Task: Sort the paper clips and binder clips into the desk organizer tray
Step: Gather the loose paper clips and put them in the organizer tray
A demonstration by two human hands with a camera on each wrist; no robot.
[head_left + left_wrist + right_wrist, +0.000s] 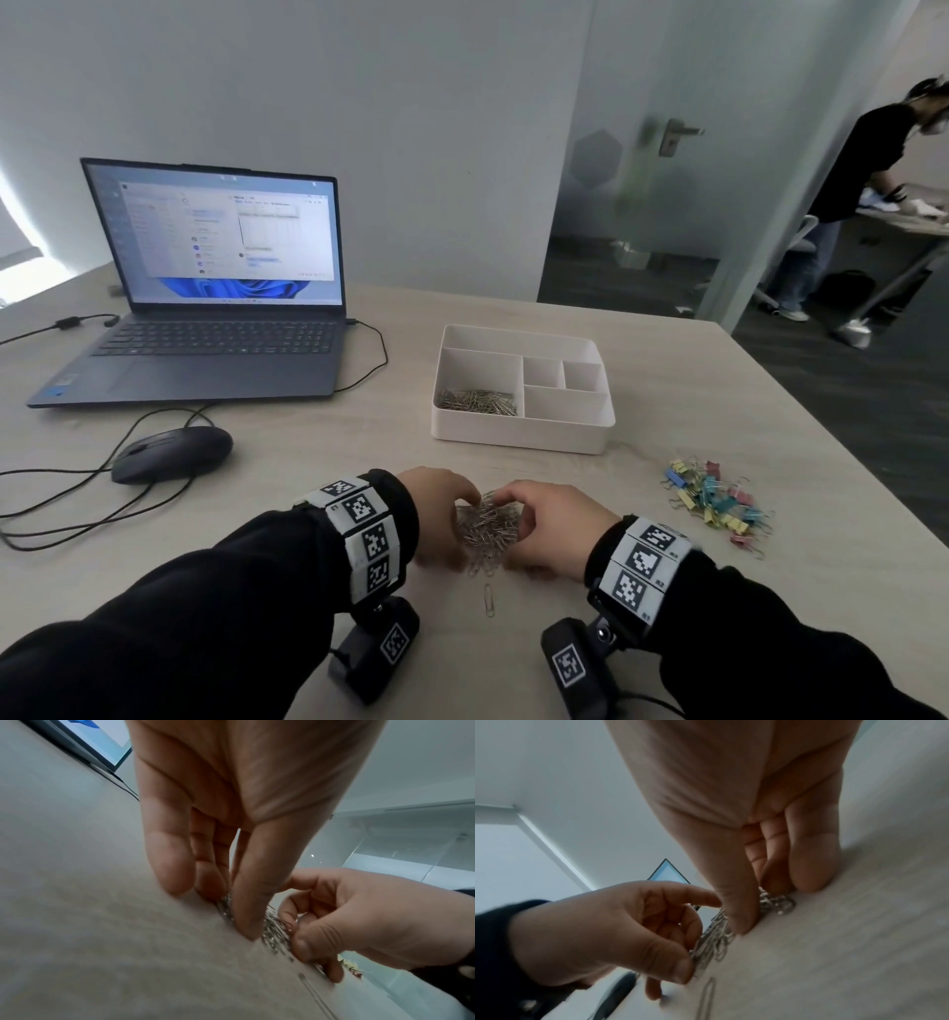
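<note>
Both hands down at lower centre of head view. Left hand (436, 516) and right hand (552, 529) cup pile of paper clips (488, 529) from either side, fingers curled, thumbs pinching in at near edge. One stray clip (489, 599) lies just below pile. Tray (524, 437) sits above, centre right; clips in tray (476, 402) fill lower-left compartment. Binder clips (716, 501) scattered far right, untouched.

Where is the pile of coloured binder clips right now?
In the head view, the binder clips lie loose on the table, right of the right hand and nearer than the tray.
</note>
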